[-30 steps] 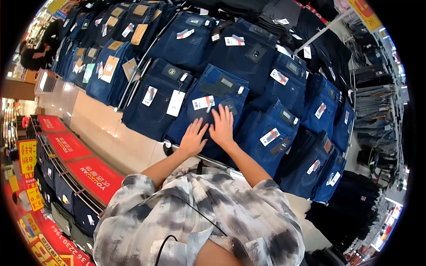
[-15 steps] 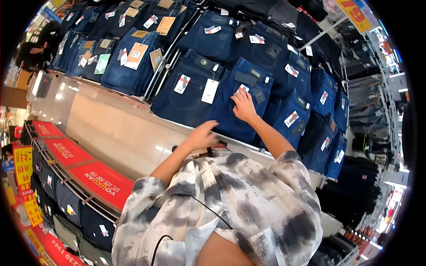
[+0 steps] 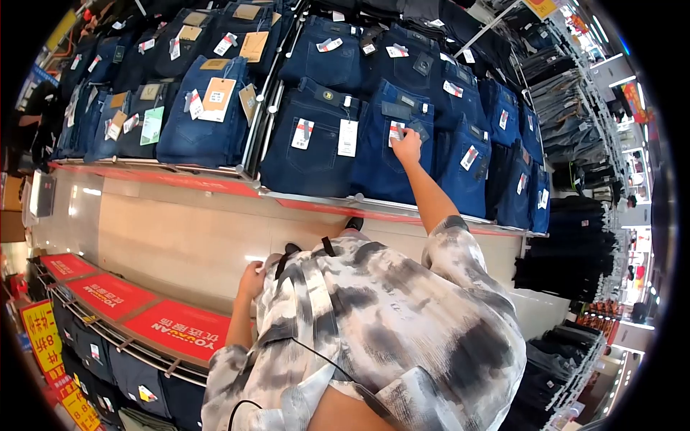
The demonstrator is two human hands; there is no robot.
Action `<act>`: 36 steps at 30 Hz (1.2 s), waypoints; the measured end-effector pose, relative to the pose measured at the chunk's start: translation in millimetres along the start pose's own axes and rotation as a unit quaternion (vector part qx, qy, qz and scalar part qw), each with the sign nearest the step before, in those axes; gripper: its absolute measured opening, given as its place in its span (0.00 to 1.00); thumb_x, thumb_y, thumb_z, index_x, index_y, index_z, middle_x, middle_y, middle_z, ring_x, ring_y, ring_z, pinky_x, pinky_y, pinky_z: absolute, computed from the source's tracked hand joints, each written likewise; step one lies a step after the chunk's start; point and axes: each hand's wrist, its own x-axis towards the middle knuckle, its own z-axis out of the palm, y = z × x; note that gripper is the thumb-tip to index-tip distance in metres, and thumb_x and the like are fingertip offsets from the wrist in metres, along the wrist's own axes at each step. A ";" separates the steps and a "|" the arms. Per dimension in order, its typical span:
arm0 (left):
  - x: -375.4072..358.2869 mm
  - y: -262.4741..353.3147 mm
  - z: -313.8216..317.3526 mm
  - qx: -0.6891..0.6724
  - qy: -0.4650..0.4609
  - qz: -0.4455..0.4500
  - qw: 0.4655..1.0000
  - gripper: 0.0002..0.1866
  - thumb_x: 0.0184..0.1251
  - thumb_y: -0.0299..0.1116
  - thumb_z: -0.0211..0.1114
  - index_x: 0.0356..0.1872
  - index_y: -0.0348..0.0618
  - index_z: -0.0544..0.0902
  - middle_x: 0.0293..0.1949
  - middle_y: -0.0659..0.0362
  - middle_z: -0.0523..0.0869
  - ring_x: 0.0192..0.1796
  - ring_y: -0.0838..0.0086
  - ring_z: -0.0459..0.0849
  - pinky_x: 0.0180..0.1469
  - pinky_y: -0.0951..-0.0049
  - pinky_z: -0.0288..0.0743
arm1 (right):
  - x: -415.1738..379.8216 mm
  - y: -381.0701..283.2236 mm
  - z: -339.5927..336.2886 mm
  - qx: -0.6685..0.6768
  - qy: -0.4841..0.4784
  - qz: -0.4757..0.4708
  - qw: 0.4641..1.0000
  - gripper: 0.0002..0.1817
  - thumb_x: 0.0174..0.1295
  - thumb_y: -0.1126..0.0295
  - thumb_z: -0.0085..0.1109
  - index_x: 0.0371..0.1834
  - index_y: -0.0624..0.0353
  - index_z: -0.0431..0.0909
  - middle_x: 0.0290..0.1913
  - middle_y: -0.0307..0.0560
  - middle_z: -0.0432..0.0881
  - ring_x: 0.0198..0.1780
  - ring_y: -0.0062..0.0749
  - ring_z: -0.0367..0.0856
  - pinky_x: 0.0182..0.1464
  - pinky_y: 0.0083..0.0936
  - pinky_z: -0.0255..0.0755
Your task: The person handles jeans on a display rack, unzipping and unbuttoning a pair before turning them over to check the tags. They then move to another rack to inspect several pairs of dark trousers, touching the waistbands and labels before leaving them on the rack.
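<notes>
My right hand reaches onto a folded pair of blue jeans, its fingers closed at the edge of the red-and-white price tag. Whether the tag is pinched or only touched is hard to tell. A dark label hangs just beside the fingertips. Left of these lie darker folded jeans with a price tag and a white hang tag. My left hand hangs low by my side over the aisle, away from the jeans, its fingers curled and partly turned from view.
More folded jeans fill the display behind a metal rail. Behind my left side stands another rack with red signs. Trousers hang on racks at the right. The tiled aisle floor runs between the displays.
My left hand has dropped from near the jeans down to my side. My right hand's fingers have drawn together at the price tag. The view has shifted, showing more aisle floor.
</notes>
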 end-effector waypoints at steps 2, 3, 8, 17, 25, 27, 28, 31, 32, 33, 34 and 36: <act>-2.8 15.9 -2.6 -0.027 -0.009 0.000 1.000 0.20 0.70 0.38 0.62 0.56 0.33 0.79 0.52 0.44 0.85 0.47 0.56 0.87 0.53 0.63 0.79 | -6.0 -3.3 0.5 -0.036 -0.005 -0.001 0.999 0.26 0.56 0.58 0.69 0.58 0.53 0.77 0.59 0.50 0.75 0.61 0.52 0.74 0.60 0.44 0.73; -2.1 31.3 -1.6 -0.045 -0.016 -0.018 0.999 0.20 0.71 0.38 0.62 0.56 0.33 0.79 0.52 0.44 0.85 0.48 0.57 0.87 0.53 0.64 0.79 | -8.6 -4.3 0.4 -0.055 -0.008 0.001 0.998 0.25 0.57 0.58 0.67 0.58 0.53 0.78 0.59 0.49 0.74 0.61 0.51 0.74 0.60 0.44 0.73; 50.2 18.6 37.4 -0.076 -0.036 0.051 0.995 0.20 0.69 0.37 0.65 0.56 0.34 0.79 0.52 0.45 0.85 0.46 0.61 0.87 0.47 0.66 0.81 | 3.1 8.1 3.5 -0.010 0.045 -0.030 0.998 0.19 0.58 0.59 0.66 0.51 0.53 0.81 0.57 0.49 0.76 0.60 0.49 0.74 0.60 0.43 0.73; 57.2 147.1 18.0 -0.047 -0.065 0.112 0.990 0.16 0.71 0.32 0.62 0.56 0.39 0.79 0.51 0.52 0.85 0.46 0.66 0.85 0.49 0.67 0.79 | 51.7 63.0 -16.6 0.005 0.015 -0.038 0.999 0.37 0.53 0.61 0.72 0.68 0.54 0.69 0.67 0.49 0.72 0.67 0.51 0.70 0.65 0.43 0.71; 143.0 419.1 22.1 0.100 0.036 0.404 0.909 0.14 0.64 0.24 0.64 0.50 0.39 0.79 0.48 0.50 0.82 0.51 0.56 0.82 0.55 0.65 0.76 | 59.6 55.3 -33.8 0.077 -0.003 0.010 0.997 0.34 0.55 0.59 0.73 0.63 0.56 0.71 0.59 0.52 0.72 0.63 0.50 0.72 0.59 0.41 0.75; 174.5 484.4 47.0 0.131 0.047 0.508 0.850 0.17 0.60 0.24 0.65 0.51 0.40 0.77 0.53 0.51 0.81 0.57 0.53 0.78 0.59 0.63 0.74 | 55.8 56.6 -38.1 0.099 0.007 0.002 0.995 0.33 0.55 0.62 0.73 0.63 0.56 0.71 0.57 0.53 0.72 0.62 0.50 0.72 0.59 0.41 0.75; 195.4 512.4 62.4 0.159 0.046 0.529 0.832 0.19 0.59 0.25 0.66 0.52 0.40 0.77 0.54 0.50 0.80 0.59 0.53 0.78 0.61 0.61 0.74 | 53.3 58.9 -40.0 0.107 0.009 -0.004 0.994 0.32 0.55 0.63 0.73 0.63 0.57 0.70 0.57 0.53 0.72 0.61 0.50 0.73 0.58 0.41 0.75; 261.4 566.2 110.3 0.249 0.057 0.565 0.784 0.29 0.53 0.26 0.70 0.59 0.40 0.75 0.61 0.52 0.77 0.64 0.55 0.74 0.62 0.61 0.72 | 43.9 63.5 -44.6 0.137 0.003 -0.036 0.990 0.35 0.54 0.65 0.72 0.65 0.57 0.68 0.56 0.53 0.72 0.60 0.51 0.74 0.58 0.39 0.75; 281.2 576.8 123.2 0.283 0.048 0.557 0.780 0.32 0.50 0.27 0.73 0.61 0.41 0.74 0.62 0.53 0.77 0.64 0.56 0.75 0.62 0.61 0.72 | 41.0 65.8 -43.9 0.158 -0.005 -0.038 0.987 0.36 0.54 0.66 0.72 0.66 0.57 0.67 0.56 0.52 0.72 0.59 0.51 0.74 0.58 0.39 0.75; 299.6 581.9 135.2 0.315 0.044 0.545 0.775 0.34 0.49 0.28 0.75 0.61 0.42 0.74 0.62 0.53 0.76 0.64 0.57 0.74 0.62 0.60 0.72 | 38.9 66.5 -43.7 0.170 -0.038 -0.014 0.985 0.37 0.53 0.66 0.73 0.66 0.57 0.67 0.56 0.52 0.72 0.59 0.50 0.75 0.57 0.37 0.76; 311.8 586.2 144.5 0.348 0.042 0.534 0.770 0.36 0.47 0.29 0.77 0.62 0.43 0.74 0.62 0.54 0.76 0.65 0.57 0.74 0.62 0.60 0.72 | 37.5 66.7 -45.4 0.165 -0.041 -0.006 0.985 0.38 0.52 0.65 0.75 0.66 0.56 0.67 0.56 0.52 0.72 0.59 0.49 0.76 0.55 0.37 0.77; 326.4 590.9 157.3 0.389 0.024 0.492 0.779 0.38 0.45 0.31 0.79 0.63 0.44 0.74 0.62 0.54 0.75 0.65 0.58 0.74 0.62 0.60 0.73 | 41.3 66.4 -52.1 0.173 -0.074 0.051 0.981 0.39 0.51 0.63 0.77 0.65 0.56 0.67 0.56 0.51 0.72 0.59 0.47 0.76 0.53 0.39 0.78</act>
